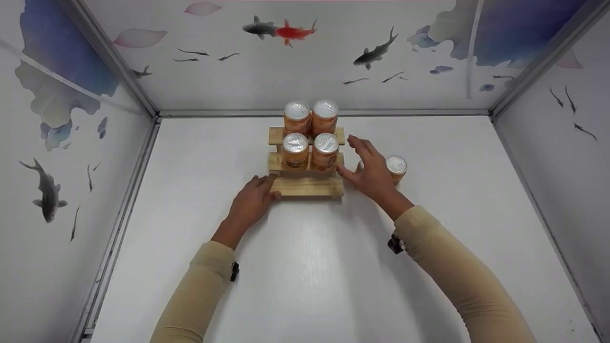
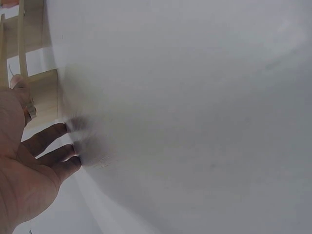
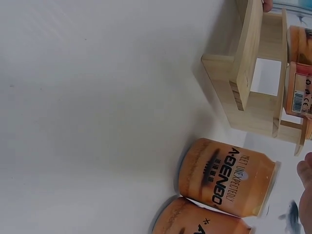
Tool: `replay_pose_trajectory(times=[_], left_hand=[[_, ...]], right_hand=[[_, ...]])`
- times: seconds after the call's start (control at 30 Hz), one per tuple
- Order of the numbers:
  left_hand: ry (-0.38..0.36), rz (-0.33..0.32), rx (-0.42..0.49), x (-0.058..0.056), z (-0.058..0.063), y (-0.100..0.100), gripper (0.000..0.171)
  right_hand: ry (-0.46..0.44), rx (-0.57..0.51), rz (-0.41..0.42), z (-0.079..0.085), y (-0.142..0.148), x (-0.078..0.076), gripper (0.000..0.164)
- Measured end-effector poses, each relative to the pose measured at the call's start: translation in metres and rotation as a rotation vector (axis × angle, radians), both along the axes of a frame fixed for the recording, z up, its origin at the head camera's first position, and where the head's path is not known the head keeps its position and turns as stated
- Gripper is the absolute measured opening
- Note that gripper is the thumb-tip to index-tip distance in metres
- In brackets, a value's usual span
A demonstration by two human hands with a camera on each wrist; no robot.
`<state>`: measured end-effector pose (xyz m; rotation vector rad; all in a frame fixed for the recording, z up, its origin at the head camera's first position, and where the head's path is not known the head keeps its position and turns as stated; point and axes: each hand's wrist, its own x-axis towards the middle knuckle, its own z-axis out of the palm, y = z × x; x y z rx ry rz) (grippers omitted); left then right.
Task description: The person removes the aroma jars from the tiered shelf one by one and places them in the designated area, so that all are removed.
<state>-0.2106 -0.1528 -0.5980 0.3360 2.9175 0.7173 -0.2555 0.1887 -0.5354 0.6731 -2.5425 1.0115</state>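
Note:
A three-step wooden rack [image 1: 307, 187] stands on the table, its bottom step bare. Two orange cans with silvery lids [image 1: 310, 119] stand on its top step and two more [image 1: 310, 151] on the middle one. My left hand [image 1: 251, 199] holds the left end of the bottom step between thumb and index finger; the other fingertips [image 2: 73, 148] touch the table. Spread beside the rack, my right hand [image 1: 374, 177] has its thumb near the middle step's right can and grips nothing. Behind it are two upright orange cans [image 3: 226, 178], mostly covered in the head view.
White panels with painted fish [image 1: 295, 32] enclose the table at the back and both sides. A metal rail [image 1: 214, 114] runs along the table's back edge, just behind the rack. The white tabletop [image 1: 305, 267] stretches in front of the rack.

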Motion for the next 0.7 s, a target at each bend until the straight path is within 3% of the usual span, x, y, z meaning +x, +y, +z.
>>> replay_pose_trajectory(times=[0.33,0.7], left_hand=[[-0.03,0.004,-0.004,0.0,-0.001,-0.001,0.067],[-0.006,0.003,-0.008,0.001,0.003,0.001,0.063]], right_hand=[[-0.009,0.014,0.004,0.003,-0.012,0.0,0.078],[-0.055,0.0,0.017,0.002,-0.018,0.0,0.079]])
